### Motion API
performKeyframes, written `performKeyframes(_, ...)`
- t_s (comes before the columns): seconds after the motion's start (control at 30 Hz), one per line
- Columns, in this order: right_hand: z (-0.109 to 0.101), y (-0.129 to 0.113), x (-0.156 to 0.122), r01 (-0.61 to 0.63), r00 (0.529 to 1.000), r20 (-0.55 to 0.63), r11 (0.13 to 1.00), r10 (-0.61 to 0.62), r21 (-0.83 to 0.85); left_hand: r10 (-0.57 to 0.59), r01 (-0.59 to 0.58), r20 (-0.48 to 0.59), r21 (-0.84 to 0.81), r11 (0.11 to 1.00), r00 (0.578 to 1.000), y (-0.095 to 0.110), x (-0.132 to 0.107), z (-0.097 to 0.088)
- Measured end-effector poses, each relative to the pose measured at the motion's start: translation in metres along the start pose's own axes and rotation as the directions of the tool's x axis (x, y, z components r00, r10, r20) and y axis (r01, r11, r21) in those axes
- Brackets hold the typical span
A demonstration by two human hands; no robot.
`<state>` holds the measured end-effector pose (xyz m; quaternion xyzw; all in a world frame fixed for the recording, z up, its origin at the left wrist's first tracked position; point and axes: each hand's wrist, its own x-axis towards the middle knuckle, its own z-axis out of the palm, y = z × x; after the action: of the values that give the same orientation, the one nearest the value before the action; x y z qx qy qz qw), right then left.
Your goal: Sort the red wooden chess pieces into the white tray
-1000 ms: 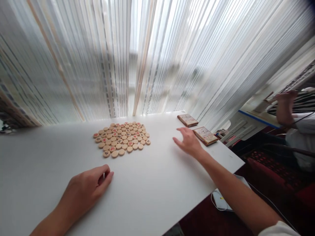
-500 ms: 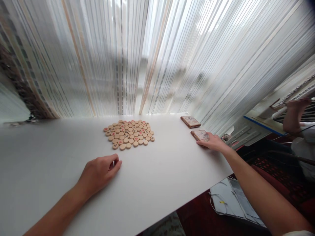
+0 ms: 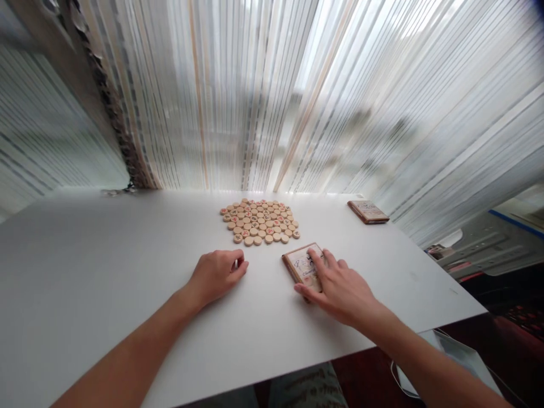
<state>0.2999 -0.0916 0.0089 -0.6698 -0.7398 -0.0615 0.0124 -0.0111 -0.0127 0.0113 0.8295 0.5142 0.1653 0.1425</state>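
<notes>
My right hand (image 3: 340, 286) spans a flat printed box (image 3: 302, 266) on the table, with the thumb along its near side and the fingers over its top. The box lies turned at an angle, to the right of my left hand. Loosely curled, my left hand (image 3: 219, 273) rests on the tabletop, and nothing shows between its fingers and thumb. Beyond both hands, round wooden Chinese chess pieces (image 3: 259, 222) lie in one flat cluster. Some carry red or black characters; others are plain on top.
A second flat box (image 3: 368, 211) lies at the back right of the white table (image 3: 106, 294). A striped curtain (image 3: 238, 102) hangs along the back edge. Below the right front edge there is a pale container (image 3: 450, 357) with a white cable.
My right hand has brought the nearer box from the right side of the table toward the middle. My left hand stays curled beside the pieces. The view has turned left.
</notes>
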Motion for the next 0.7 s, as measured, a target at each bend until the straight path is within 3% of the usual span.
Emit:
performKeyframes(0.1, -0.015, -0.045, 0.013, 0.152, 0.988, -0.01, 0.982, -0.151, 0.11, -0.002, 0.002, -0.014, -0.023, 1.0, 1.0, 0.0, -0.001, -0.001)
performKeyframes(0.17, -0.029, -0.061, 0.024, 0.21, 0.975, 0.033, 0.954, -0.222, 0.212, -0.027, 0.025, -0.044, -0.04, 0.999, 0.999, -0.002, -0.002, -0.002)
performKeyframes(0.27, -0.05, -0.062, 0.044, 0.286, 0.934, 0.11, 0.894, -0.341, 0.346, -0.099, 0.092, -0.115, -0.067, 0.993, 0.988, -0.005, -0.002, -0.002)
performKeyframes(0.37, -0.059, -0.044, 0.063, 0.394, 0.874, 0.093, 0.807, -0.477, 0.439, -0.146, 0.132, -0.148, -0.095, 0.987, 0.978, -0.009, -0.002, -0.004)
performKeyframes(0.5, -0.044, -0.025, 0.069, 0.482, 0.814, 0.042, 0.714, -0.579, 0.507, -0.137, 0.123, -0.13, -0.11, 0.986, 0.982, -0.008, -0.001, -0.005)
performKeyframes(0.7, -0.018, -0.028, 0.059, 0.472, 0.823, 0.0, 0.684, -0.568, 0.557, -0.117, 0.111, -0.055, -0.103, 0.988, 0.992, -0.005, -0.002, -0.007)
